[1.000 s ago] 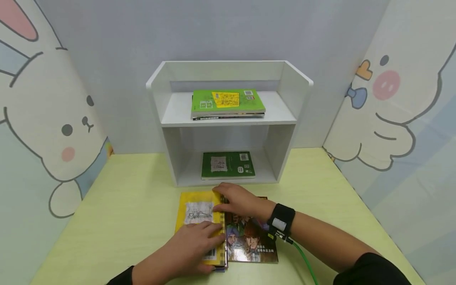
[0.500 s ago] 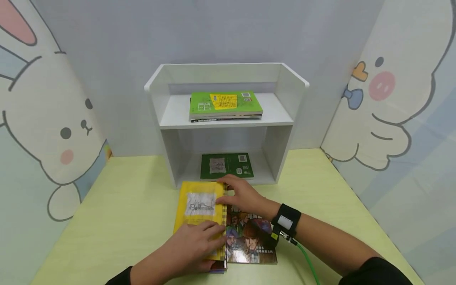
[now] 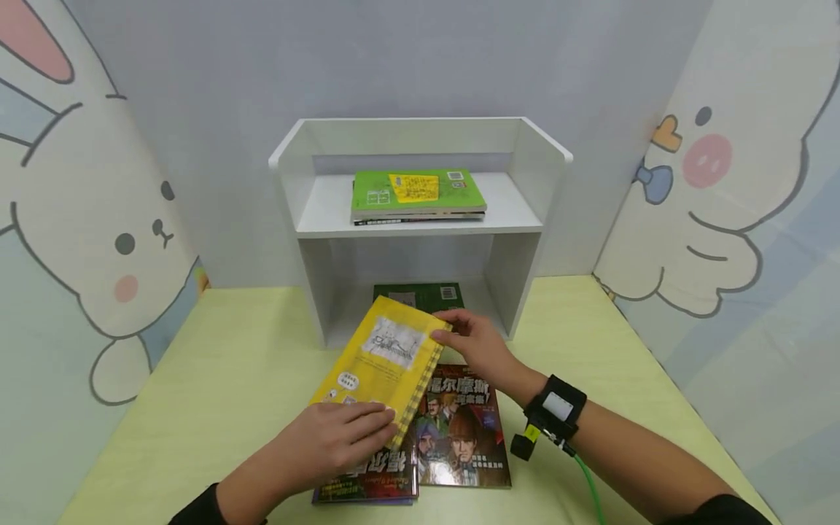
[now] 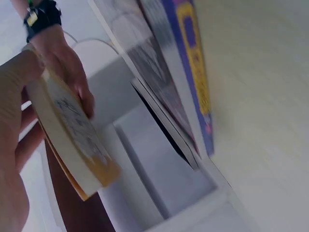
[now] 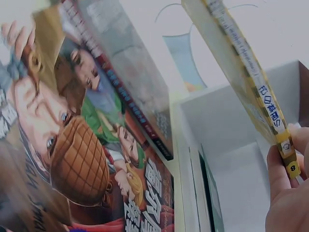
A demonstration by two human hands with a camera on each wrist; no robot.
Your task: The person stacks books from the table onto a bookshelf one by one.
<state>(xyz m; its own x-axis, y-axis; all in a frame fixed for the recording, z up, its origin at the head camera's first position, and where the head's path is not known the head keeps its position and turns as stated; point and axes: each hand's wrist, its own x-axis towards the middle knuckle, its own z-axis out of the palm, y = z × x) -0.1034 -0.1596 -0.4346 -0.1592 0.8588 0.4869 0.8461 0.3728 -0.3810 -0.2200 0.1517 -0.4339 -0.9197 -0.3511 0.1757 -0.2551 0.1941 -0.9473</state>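
In the head view a yellow book [image 3: 387,364] is held tilted over the table by both hands. My left hand [image 3: 331,437] grips its lower left part, and my right hand [image 3: 482,350] pinches its upper right corner near the spine. The right wrist view shows the spine of the yellow book [image 5: 251,72] edge-on between right thumb and fingers. Below it on the table lie two stacks side by side: a dark illustrated book [image 3: 462,445] on the right, and another dark book [image 3: 377,477], partly covered by the left hand, with a purple edge beneath.
A white two-tier shelf [image 3: 305,232] stands behind the hands. A bright green book [image 3: 459,189] tops a small pile on its upper tier. On the lower tier lies a dark green book [image 3: 429,295], partly hidden by the yellow one. Cartoon-printed panels [image 3: 715,219] flank the table.
The yellow book has risen off the left stack, moved toward the shelf and turned clockwise, uncovering the dark book beneath. Both hands moved with it, the right one going farther right.
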